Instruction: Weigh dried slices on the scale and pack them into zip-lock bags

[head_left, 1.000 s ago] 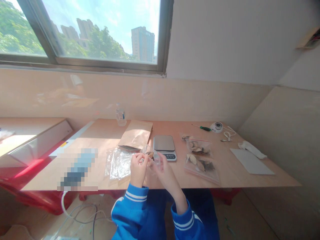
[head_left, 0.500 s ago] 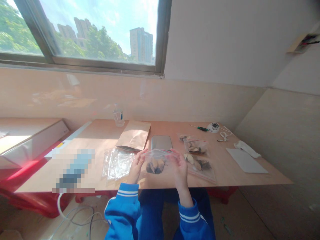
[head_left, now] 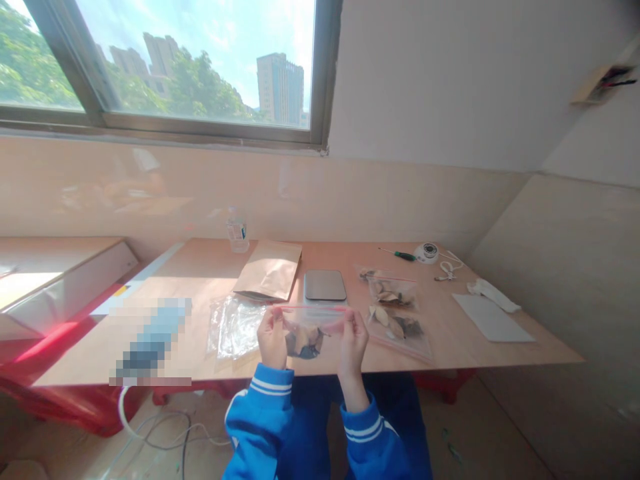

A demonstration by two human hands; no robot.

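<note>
A clear zip bag [head_left: 327,320] with a red seal strip along its top is stretched between my hands above the table's near edge. Dried brown pieces [head_left: 306,341], leaf-like in look, lie in the bottom of it. My left hand [head_left: 273,337] pinches its top left corner, and my right hand [head_left: 354,340] pinches the top right corner. Just beyond the bag is a flat grey scale [head_left: 325,285]. To the right, several filled zip bags [head_left: 397,323] of similar pieces lie overlapping. On the left are flat, clear plastic bags [head_left: 240,330].
Behind the clear bags lies a brown paper pouch [head_left: 270,267], with a plastic bottle [head_left: 238,230] near it. A green-handled screwdriver [head_left: 404,256], a white round camera [head_left: 429,253] and a cable [head_left: 447,270] sit at the back right. White sheets [head_left: 493,320] lie far right.
The bag's mouth was looser and bowed; now it is drawn straight and flat. My hands have come lower and closed on its corners, uncovering the scale.
</note>
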